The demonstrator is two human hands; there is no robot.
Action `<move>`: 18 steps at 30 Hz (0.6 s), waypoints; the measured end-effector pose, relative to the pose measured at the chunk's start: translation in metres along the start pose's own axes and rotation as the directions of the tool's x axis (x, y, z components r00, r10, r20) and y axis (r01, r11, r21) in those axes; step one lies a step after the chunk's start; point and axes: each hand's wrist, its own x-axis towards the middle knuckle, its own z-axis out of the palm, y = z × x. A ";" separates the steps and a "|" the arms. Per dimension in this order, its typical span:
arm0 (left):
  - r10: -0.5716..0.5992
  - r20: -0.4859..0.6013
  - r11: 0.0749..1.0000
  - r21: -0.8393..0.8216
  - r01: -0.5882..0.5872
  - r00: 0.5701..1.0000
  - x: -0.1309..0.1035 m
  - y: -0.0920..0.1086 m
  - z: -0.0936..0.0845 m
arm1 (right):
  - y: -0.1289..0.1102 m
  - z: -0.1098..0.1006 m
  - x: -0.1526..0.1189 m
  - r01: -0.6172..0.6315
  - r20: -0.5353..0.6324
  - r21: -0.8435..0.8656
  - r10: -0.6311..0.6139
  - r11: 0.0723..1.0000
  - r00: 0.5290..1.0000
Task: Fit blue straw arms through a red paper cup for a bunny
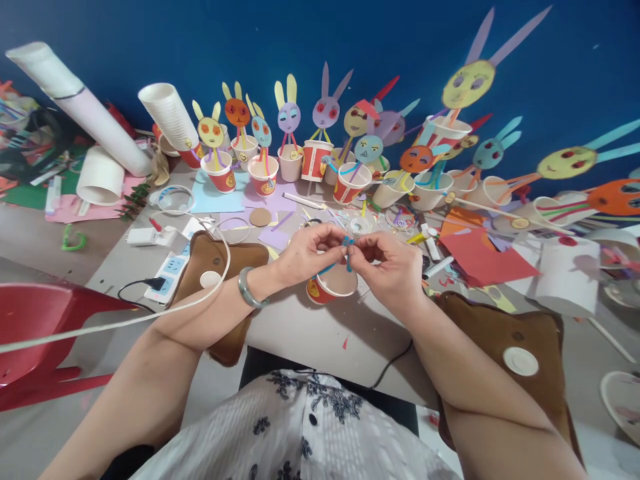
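Note:
A narrow blue paper strip [349, 257] is pinched between the fingertips of both hands, over the mouth of a red and white paper cup [330, 288]. My left hand [317, 250], with a bangle [246, 288] further down on the wrist, has thumb and forefinger closed on the strip from the left. From the right, my right hand [387, 263] grips the same strip, its other fingers curled. Another bit of blue strip shows at the cup's left rim. The cup stands upright on the table, its top partly hidden by the hands.
Paper cups with rabbit heads, such as a purple rabbit [326, 112], line the blue wall. Red paper [495, 257] lies to the right. A power strip [173, 270] and a white cable [227, 257] are on the left. Brown pads [505, 320] lie under the arms.

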 end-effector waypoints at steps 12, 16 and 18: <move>0.015 0.016 0.994 -0.107 -0.013 1.000 0.001 0.001 0.002 | -0.005 0.002 -0.001 -0.105 0.002 0.088 0.105 0.991 0.994; 0.013 0.025 1.000 -0.021 -0.012 1.000 0.001 0.004 0.000 | -0.003 0.001 0.001 -0.044 -0.012 0.071 0.045 0.997 0.999; 0.005 0.021 0.999 0.032 -0.006 1.000 0.000 0.006 0.000 | -0.002 0.000 0.001 -0.015 -0.015 0.045 0.015 0.999 1.000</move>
